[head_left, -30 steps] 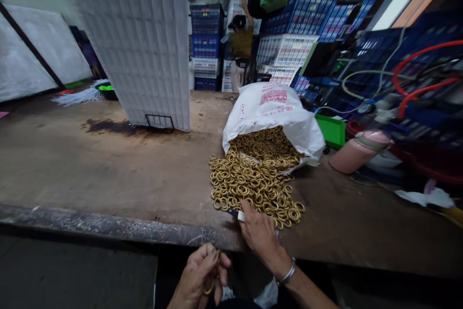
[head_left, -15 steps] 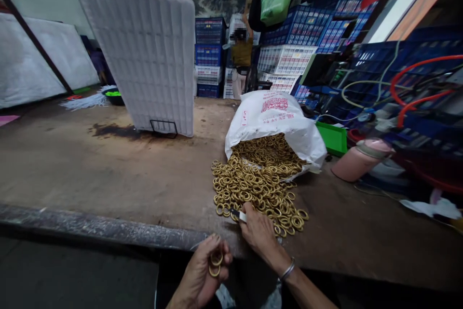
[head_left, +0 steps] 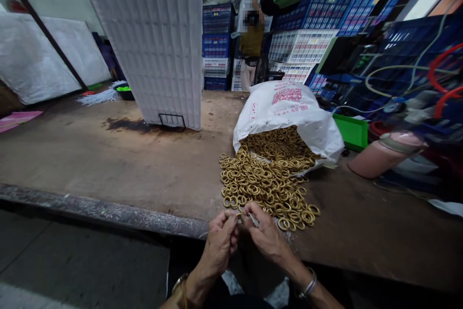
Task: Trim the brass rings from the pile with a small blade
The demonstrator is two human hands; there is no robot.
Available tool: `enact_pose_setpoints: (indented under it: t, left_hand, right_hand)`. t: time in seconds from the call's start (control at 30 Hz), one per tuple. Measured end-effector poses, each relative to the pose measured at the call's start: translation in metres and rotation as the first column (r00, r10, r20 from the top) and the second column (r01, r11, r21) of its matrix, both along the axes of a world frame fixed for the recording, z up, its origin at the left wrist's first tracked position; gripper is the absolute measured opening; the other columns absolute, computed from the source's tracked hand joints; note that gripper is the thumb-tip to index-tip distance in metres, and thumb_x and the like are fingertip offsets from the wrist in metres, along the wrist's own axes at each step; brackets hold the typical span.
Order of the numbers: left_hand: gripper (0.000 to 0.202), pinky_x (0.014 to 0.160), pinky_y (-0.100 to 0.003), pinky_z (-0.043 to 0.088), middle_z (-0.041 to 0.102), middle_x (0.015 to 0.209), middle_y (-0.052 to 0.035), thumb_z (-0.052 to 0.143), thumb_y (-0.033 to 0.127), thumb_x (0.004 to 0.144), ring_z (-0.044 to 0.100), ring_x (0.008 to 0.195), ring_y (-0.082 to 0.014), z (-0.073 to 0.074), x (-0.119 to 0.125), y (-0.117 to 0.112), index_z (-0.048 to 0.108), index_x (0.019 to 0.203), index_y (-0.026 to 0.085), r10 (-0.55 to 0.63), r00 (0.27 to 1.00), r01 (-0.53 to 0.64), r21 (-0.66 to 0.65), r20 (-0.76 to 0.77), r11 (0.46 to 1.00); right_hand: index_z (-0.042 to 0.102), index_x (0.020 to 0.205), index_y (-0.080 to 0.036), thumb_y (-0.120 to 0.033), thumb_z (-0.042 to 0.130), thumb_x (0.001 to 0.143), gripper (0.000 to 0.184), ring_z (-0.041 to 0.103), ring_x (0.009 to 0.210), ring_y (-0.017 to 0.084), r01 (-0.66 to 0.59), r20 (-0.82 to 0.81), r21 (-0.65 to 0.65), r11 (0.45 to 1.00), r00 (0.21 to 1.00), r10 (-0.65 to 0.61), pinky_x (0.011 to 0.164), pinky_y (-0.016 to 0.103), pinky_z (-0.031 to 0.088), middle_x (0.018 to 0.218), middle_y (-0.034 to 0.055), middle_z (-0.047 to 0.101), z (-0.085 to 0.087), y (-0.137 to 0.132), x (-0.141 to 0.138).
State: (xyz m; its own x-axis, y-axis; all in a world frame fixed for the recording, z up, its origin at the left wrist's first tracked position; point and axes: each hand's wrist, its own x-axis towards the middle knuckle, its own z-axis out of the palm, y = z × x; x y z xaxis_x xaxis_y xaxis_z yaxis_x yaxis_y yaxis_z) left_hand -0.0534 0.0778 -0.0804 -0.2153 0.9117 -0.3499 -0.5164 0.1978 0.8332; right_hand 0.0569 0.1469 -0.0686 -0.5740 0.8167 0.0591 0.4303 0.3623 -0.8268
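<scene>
My left hand [head_left: 220, 239] is closed, pinching a brass-coloured ring [head_left: 238, 216] between thumb and fingers. Close against it, my right hand [head_left: 266, 235] is closed around a small tool with a white handle [head_left: 253, 220]; its working end is hidden by the fingers. Both hands meet above the table's front edge. Just beyond them spreads a pile of brass-coloured rings [head_left: 265, 181], spilling from the mouth of a white woven sack [head_left: 285, 106] with red print. Whether more rings sit inside my left palm is hidden.
A tall white padded panel [head_left: 162, 53] stands in a black wire holder on the wooden table [head_left: 108, 164]. To the right are a green tray [head_left: 350, 131] and a pink bottle [head_left: 385, 154]. A person [head_left: 251, 44] stands near stacked crates [head_left: 217, 44].
My right hand has left the ring pile and come to my left hand. The left hand has risen and turned, its rings now mostly hidden. The view has shifted slightly.
</scene>
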Motion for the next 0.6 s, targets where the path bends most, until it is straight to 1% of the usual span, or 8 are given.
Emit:
enact_pose_setpoints:
  t: [0.07,0.2,0.27,0.33,0.4,0.47,0.53,0.6]
  left_hand:
    - [0.033,0.036,-0.015,0.020,0.037,0.048,0.0089,0.056,0.048,0.070,0.025,0.036,-0.0022,0.000,0.000,0.000,0.050,0.074,0.016,0.009,0.997,-0.009,0.004,-0.077,1.000]
    - [0.031,0.042,-0.017,0.027,0.042,0.051,0.0062,0.059,0.044,0.069,0.033,0.043,-0.0039,0.003,-0.002,-0.002,0.052,0.068,0.014,0.015,0.963,0.008,0.084,-0.268,0.996]
    - [0.032,0.039,-0.017,0.023,0.039,0.049,0.0072,0.056,0.047,0.071,0.029,0.039,-0.0033,0.002,-0.002,-0.004,0.050,0.069,0.015,-0.050,0.974,0.062,0.050,-0.221,0.997]
    - [0.033,0.036,-0.017,0.018,0.037,0.047,0.0085,0.052,0.049,0.073,0.024,0.035,-0.0024,-0.001,-0.001,-0.005,0.046,0.068,0.017,-0.118,0.987,0.120,0.011,-0.107,0.993]
    - [0.034,0.035,-0.016,0.017,0.037,0.048,0.0086,0.051,0.051,0.073,0.023,0.034,-0.0019,-0.003,0.000,-0.007,0.043,0.067,0.018,-0.139,0.990,0.139,0.018,-0.019,0.990]
    - [0.035,0.035,-0.015,0.017,0.039,0.050,0.0082,0.052,0.051,0.073,0.025,0.035,-0.0018,-0.004,0.001,-0.008,0.042,0.067,0.018,-0.126,0.992,0.126,0.033,0.012,0.992]
    - [0.035,0.035,-0.015,0.018,0.039,0.052,0.0080,0.051,0.051,0.073,0.026,0.036,-0.0017,-0.003,0.001,-0.008,0.042,0.068,0.018,-0.118,0.993,0.117,0.036,0.012,0.992]
    - [0.034,0.035,-0.015,0.018,0.040,0.053,0.0077,0.050,0.051,0.074,0.026,0.036,-0.0016,-0.001,0.002,-0.009,0.041,0.069,0.018,-0.112,0.994,0.112,0.041,0.001,0.993]
  right_hand:
    - [0.042,0.070,-0.020,-0.037,0.036,0.081,0.021,0.042,0.060,0.011,0.004,-0.037,-0.064,0.998,0.999,-0.006,0.056,0.021,0.035,0.064,-0.0036,0.044,-0.002,0.000,-0.001]
    - [0.039,0.064,-0.020,-0.044,0.036,0.080,0.028,0.038,0.058,0.010,0.021,-0.013,-0.137,0.990,1.000,-0.023,0.054,0.021,0.033,0.060,-0.0049,0.038,-0.004,0.002,-0.003]
    - [0.039,0.063,-0.020,-0.044,0.038,0.079,0.029,0.037,0.058,0.010,0.022,0.009,-0.143,0.989,1.000,-0.021,0.054,0.021,0.032,0.059,-0.0051,0.037,-0.003,0.002,-0.004]
    - [0.040,0.062,-0.019,-0.043,0.039,0.078,0.028,0.036,0.057,0.010,0.023,-0.001,-0.150,0.988,1.000,-0.023,0.054,0.021,0.032,0.058,-0.0055,0.036,-0.002,0.002,-0.005]
    - [0.041,0.063,-0.019,-0.042,0.039,0.078,0.027,0.036,0.055,0.009,0.016,-0.037,-0.179,0.984,0.999,-0.023,0.052,0.020,0.032,0.057,-0.0057,0.037,-0.003,0.002,-0.004]
    - [0.042,0.065,-0.019,-0.041,0.036,0.080,0.027,0.036,0.053,0.009,0.022,-0.066,-0.200,0.980,0.997,-0.036,0.049,0.020,0.032,0.056,-0.0058,0.038,-0.006,0.003,-0.003]
    - [0.042,0.064,-0.020,-0.039,0.034,0.082,0.027,0.037,0.051,0.009,0.053,-0.044,-0.144,0.988,0.997,-0.060,0.048,0.020,0.032,0.055,-0.0054,0.039,-0.009,0.003,-0.001]
    - [0.042,0.065,-0.020,-0.034,0.034,0.082,0.023,0.040,0.053,0.010,0.060,0.019,-0.018,0.998,0.998,-0.060,0.050,0.021,0.032,0.056,-0.0042,0.042,-0.012,0.002,0.002]
